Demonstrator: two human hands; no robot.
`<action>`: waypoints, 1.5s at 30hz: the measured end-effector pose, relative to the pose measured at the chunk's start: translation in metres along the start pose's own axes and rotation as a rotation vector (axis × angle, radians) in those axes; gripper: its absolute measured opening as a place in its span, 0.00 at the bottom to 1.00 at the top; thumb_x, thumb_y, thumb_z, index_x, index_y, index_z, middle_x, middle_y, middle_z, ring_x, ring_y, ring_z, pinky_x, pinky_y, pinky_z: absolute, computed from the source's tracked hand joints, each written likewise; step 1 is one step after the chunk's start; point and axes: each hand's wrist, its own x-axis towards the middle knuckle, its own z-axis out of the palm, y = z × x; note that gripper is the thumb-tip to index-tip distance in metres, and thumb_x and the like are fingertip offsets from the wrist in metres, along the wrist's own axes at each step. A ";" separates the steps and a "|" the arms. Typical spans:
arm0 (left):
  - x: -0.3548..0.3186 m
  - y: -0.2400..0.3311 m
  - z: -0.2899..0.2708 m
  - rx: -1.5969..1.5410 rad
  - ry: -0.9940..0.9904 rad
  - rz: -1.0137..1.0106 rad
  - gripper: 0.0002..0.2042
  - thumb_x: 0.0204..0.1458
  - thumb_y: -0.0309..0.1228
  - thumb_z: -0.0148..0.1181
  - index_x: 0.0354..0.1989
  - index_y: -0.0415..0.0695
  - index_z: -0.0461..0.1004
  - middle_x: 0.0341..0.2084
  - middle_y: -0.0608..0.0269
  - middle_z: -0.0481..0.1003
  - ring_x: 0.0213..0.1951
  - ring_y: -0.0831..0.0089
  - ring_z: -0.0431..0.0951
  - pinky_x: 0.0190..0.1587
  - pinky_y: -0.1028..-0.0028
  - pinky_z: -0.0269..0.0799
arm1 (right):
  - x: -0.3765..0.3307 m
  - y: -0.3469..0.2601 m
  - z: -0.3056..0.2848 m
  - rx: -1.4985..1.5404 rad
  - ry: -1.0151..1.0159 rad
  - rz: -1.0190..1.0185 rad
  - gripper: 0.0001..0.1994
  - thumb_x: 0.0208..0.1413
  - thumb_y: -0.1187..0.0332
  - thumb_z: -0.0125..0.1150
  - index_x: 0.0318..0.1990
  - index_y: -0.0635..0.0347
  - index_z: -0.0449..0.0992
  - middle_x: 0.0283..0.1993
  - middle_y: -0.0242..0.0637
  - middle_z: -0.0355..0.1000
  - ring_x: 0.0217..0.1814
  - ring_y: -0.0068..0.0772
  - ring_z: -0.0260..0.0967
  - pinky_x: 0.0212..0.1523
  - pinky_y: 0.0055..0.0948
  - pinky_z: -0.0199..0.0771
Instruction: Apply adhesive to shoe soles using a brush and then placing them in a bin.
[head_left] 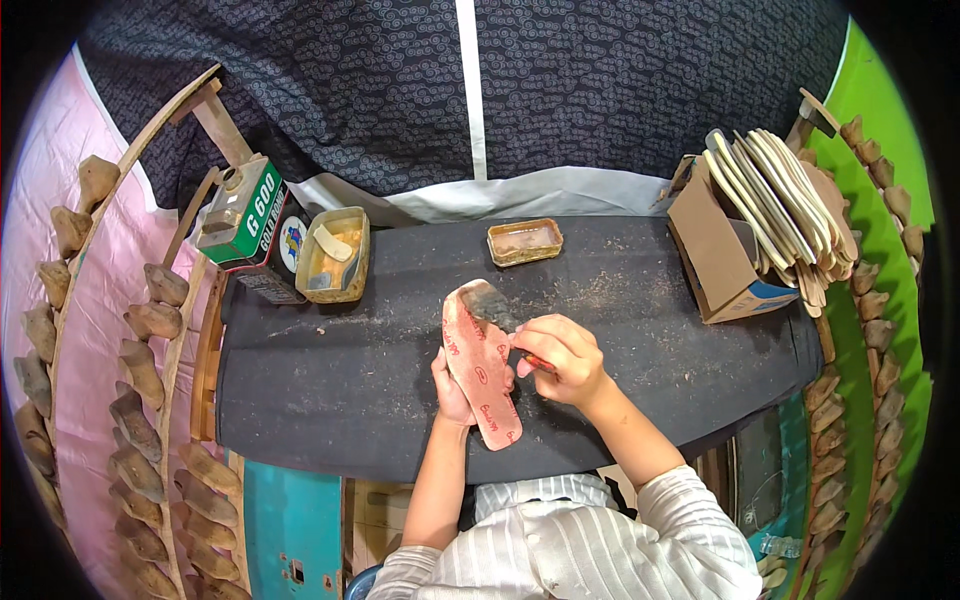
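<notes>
**Insole held over bench, brush applied at its far end**

The bench is covered in dark cloth dusted with shavings. At its right end stands a cardboard box with a stack of pale insoles leaning on it. At the left stand a green can and a yellowed tin; a smaller shallow tin sits at the back centre.

The insole — pinkish, printed — is held above the bench middle. The left hand is closed around its edge from beneath. The right hand is closed on a brush, its bristles touching the insole's far end.
</notes>
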 end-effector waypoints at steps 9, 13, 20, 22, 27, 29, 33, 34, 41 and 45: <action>0.000 0.002 -0.004 0.012 -0.050 -0.039 0.39 0.49 0.63 0.33 0.61 0.44 0.58 0.45 0.49 0.70 0.25 0.63 0.72 0.25 0.67 0.69 | 0.002 0.011 -0.007 -0.214 0.162 0.166 0.19 0.30 0.86 0.62 0.36 0.63 0.76 0.34 0.41 0.73 0.34 0.39 0.73 0.32 0.31 0.75; 0.001 0.000 0.001 0.030 -0.029 -0.006 0.39 0.49 0.64 0.33 0.60 0.44 0.58 0.44 0.49 0.70 0.24 0.64 0.72 0.25 0.68 0.69 | 0.000 0.002 -0.003 -0.043 0.047 0.031 0.15 0.33 0.81 0.65 0.33 0.63 0.76 0.33 0.40 0.72 0.33 0.39 0.73 0.33 0.31 0.75; 0.002 0.005 0.010 0.092 0.043 0.009 0.40 0.49 0.65 0.33 0.60 0.45 0.57 0.44 0.50 0.71 0.24 0.65 0.73 0.24 0.69 0.70 | -0.008 0.007 -0.005 -0.001 0.075 0.085 0.14 0.33 0.79 0.65 0.34 0.63 0.76 0.34 0.41 0.73 0.33 0.39 0.74 0.34 0.31 0.75; 0.002 0.004 0.013 0.087 0.048 0.030 0.40 0.49 0.65 0.32 0.60 0.44 0.57 0.44 0.49 0.71 0.23 0.65 0.72 0.23 0.69 0.69 | -0.004 0.008 -0.001 -0.029 0.101 0.074 0.14 0.34 0.80 0.64 0.34 0.64 0.76 0.34 0.41 0.74 0.33 0.39 0.74 0.34 0.30 0.75; 0.001 0.004 0.004 0.024 0.031 -0.003 0.40 0.49 0.65 0.32 0.60 0.44 0.57 0.44 0.48 0.71 0.23 0.65 0.72 0.23 0.68 0.69 | -0.011 0.011 -0.008 0.021 0.018 0.140 0.11 0.38 0.79 0.64 0.34 0.63 0.77 0.35 0.41 0.74 0.35 0.38 0.74 0.35 0.29 0.75; 0.002 0.003 0.000 0.030 0.027 -0.011 0.40 0.49 0.65 0.32 0.60 0.43 0.58 0.44 0.48 0.71 0.23 0.64 0.72 0.23 0.68 0.69 | -0.010 0.009 -0.010 0.029 0.043 0.160 0.11 0.39 0.78 0.64 0.34 0.63 0.77 0.35 0.41 0.74 0.35 0.38 0.74 0.35 0.29 0.75; 0.001 0.003 -0.003 -0.034 -0.034 -0.043 0.40 0.49 0.65 0.32 0.60 0.44 0.58 0.44 0.48 0.71 0.23 0.64 0.72 0.23 0.68 0.69 | -0.008 0.011 -0.006 -0.014 0.062 0.155 0.11 0.36 0.77 0.64 0.32 0.64 0.77 0.33 0.40 0.74 0.33 0.38 0.74 0.35 0.30 0.75; 0.000 0.003 -0.003 -0.032 -0.031 -0.032 0.40 0.49 0.65 0.32 0.60 0.44 0.58 0.44 0.48 0.71 0.23 0.64 0.72 0.23 0.68 0.69 | -0.010 0.012 -0.007 -0.006 0.016 0.115 0.11 0.36 0.77 0.64 0.32 0.64 0.76 0.32 0.40 0.74 0.33 0.38 0.74 0.35 0.30 0.75; 0.001 0.003 0.004 0.011 0.031 0.017 0.39 0.49 0.65 0.32 0.60 0.45 0.58 0.44 0.50 0.71 0.23 0.65 0.72 0.22 0.67 0.69 | -0.007 0.008 -0.009 0.016 0.016 0.071 0.11 0.35 0.76 0.65 0.32 0.63 0.76 0.30 0.40 0.73 0.31 0.40 0.73 0.33 0.31 0.75; 0.001 0.003 -0.006 -0.003 0.100 0.021 0.38 0.50 0.64 0.32 0.59 0.46 0.59 0.43 0.51 0.71 0.23 0.64 0.72 0.23 0.68 0.69 | -0.016 0.007 -0.011 0.036 -0.093 0.082 0.12 0.36 0.76 0.65 0.33 0.63 0.77 0.30 0.40 0.73 0.30 0.39 0.73 0.32 0.30 0.74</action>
